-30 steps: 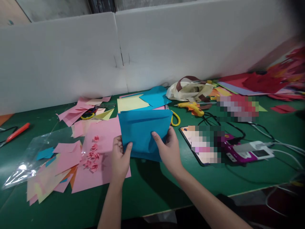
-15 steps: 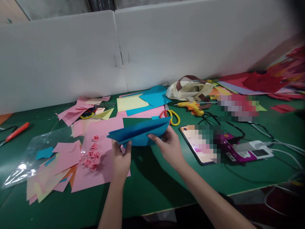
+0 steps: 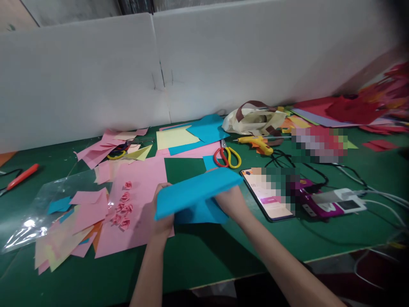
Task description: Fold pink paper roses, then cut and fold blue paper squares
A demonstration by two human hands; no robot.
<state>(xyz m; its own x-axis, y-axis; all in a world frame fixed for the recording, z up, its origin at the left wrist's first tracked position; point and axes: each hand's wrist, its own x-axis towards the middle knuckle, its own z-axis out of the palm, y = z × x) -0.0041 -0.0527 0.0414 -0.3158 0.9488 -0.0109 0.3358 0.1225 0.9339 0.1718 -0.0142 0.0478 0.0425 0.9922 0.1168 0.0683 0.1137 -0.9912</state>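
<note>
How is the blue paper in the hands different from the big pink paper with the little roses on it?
The blue paper is up in the left hand and right hand; the pink paper lies on the table. The blue paper is folded, one part tilted over another; the pink paper is flat. Little roses sit on the pink paper; none show on the blue paper. Both have straight edges.

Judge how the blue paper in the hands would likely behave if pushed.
The blue paper looks thin, so it is probably light. It stretches between the left hand and right hand with little sag, suggesting moderate stiffness.
</note>
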